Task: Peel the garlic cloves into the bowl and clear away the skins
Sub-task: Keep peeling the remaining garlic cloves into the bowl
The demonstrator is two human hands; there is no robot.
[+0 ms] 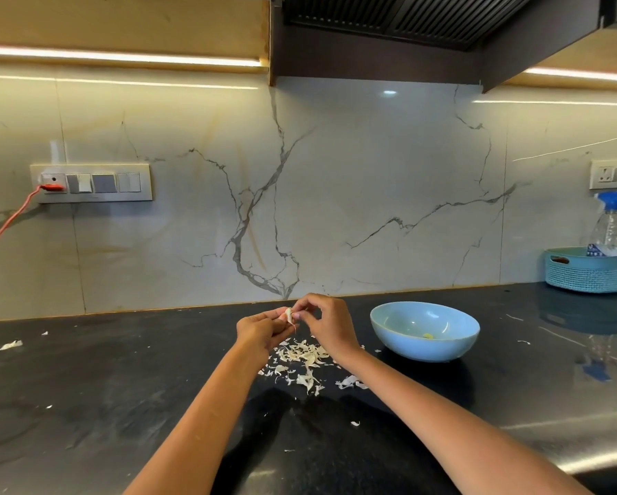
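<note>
Above the black bench (121,380), the left hand (260,330) and right hand (326,325) both pinch one garlic clove (289,315), over a pile of skins (305,357), left of the blue bowl (424,346).

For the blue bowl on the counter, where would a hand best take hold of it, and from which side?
Probably the near left rim of the blue bowl, thumb inside and fingers outside, coming from the right hand, which is nearest. The bowl stands upright and open, nearly empty, with smooth rounded walls that offer no other hold. Both hands are busy with a garlic clove.
</note>
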